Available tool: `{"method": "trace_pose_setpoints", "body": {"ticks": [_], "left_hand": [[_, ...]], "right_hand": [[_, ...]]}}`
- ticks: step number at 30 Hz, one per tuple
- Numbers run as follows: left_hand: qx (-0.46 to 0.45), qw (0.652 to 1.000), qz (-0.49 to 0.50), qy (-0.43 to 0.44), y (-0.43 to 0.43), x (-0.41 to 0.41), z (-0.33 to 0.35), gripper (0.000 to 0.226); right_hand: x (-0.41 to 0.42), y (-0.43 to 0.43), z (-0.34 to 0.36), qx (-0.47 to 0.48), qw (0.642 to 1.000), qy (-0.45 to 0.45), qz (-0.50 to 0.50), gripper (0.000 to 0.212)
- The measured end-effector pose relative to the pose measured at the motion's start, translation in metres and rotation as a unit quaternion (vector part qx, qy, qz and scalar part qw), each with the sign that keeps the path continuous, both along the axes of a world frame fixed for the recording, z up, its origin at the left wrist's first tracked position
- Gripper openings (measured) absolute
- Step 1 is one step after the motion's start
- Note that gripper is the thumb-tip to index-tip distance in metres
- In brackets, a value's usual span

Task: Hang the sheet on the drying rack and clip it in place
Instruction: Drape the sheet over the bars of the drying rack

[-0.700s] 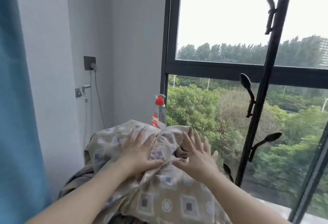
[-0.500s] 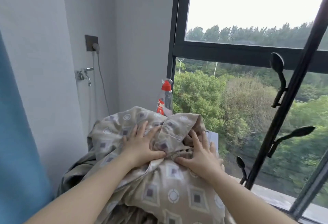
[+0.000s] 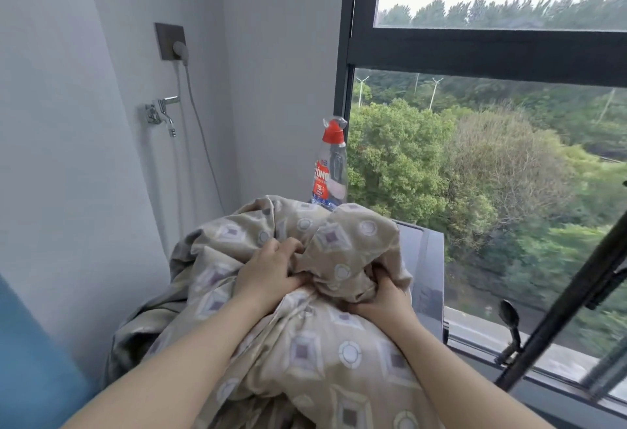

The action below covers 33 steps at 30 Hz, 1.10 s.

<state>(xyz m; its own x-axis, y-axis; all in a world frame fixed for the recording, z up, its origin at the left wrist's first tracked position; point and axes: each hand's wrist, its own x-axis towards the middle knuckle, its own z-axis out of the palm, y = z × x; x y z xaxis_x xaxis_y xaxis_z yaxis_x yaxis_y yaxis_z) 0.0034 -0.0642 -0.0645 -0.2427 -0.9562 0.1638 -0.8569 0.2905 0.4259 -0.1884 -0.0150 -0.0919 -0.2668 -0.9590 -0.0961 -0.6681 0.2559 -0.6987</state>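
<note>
Now, the left hand and right hand each clutch a fistful of the beige, square-patterned fabric sheet, heaped shapeless on a grey appliance top; the black metal hooked stand, likely the rack, rises rightward, nearer the right hand; beyond, a red-capped clear detergent bottle by the dark-framed window

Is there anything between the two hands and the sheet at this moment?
Nothing visible. The left hand and the right hand both grip bunched folds of the sheet directly. The red-capped bottle stands behind the sheet, not in the way of either hand.
</note>
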Motion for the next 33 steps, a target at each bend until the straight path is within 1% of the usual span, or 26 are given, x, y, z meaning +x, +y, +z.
{"method": "trace_pose_setpoints", "body": {"ticks": [3,4,6,11,14,18,21,23,26,29,33], "left_hand": [[-0.006,1.000,-0.006,0.011,-0.001,-0.001,0.001,0.044],[-0.008,1.000,-0.008,0.015,-0.001,-0.001,0.003,0.043],[-0.020,0.999,-0.011,0.035,0.000,0.002,0.010,0.041],[-0.102,0.988,-0.002,0.117,0.008,0.013,0.046,0.039],[-0.183,0.967,-0.003,0.178,0.017,0.021,0.079,0.039],[-0.264,0.934,0.000,0.239,0.038,0.029,0.125,0.030],[-0.321,0.908,0.002,0.269,0.063,0.031,0.160,0.047],[-0.355,0.892,-0.001,0.281,0.080,0.030,0.182,0.052],[-0.389,0.873,-0.017,0.294,0.106,0.026,0.214,0.052],[-0.406,0.863,-0.036,0.299,0.128,0.022,0.239,0.055],[-0.398,0.846,-0.084,0.345,0.154,0.013,0.258,0.048]], "right_hand": [[0.001,-0.002,0.004,-0.014,1.000,0.008,0.006,0.067],[0.002,-0.002,0.007,-0.023,1.000,0.013,0.008,0.057],[0.005,-0.001,0.014,-0.056,0.998,0.019,0.002,0.046],[0.015,0.003,0.051,-0.190,0.981,0.005,-0.031,0.037],[0.023,0.007,0.086,-0.284,0.958,-0.019,-0.044,0.033],[0.034,0.020,0.138,-0.386,0.921,-0.026,-0.051,0.030],[0.038,0.039,0.176,-0.454,0.889,-0.017,-0.059,0.031],[0.038,0.052,0.200,-0.498,0.865,-0.010,-0.066,0.031],[0.036,0.078,0.232,-0.547,0.834,0.003,-0.069,0.030],[0.030,0.107,0.257,-0.584,0.809,0.013,-0.070,0.025],[0.019,0.149,0.279,-0.602,0.797,0.021,-0.050,0.026]]}}
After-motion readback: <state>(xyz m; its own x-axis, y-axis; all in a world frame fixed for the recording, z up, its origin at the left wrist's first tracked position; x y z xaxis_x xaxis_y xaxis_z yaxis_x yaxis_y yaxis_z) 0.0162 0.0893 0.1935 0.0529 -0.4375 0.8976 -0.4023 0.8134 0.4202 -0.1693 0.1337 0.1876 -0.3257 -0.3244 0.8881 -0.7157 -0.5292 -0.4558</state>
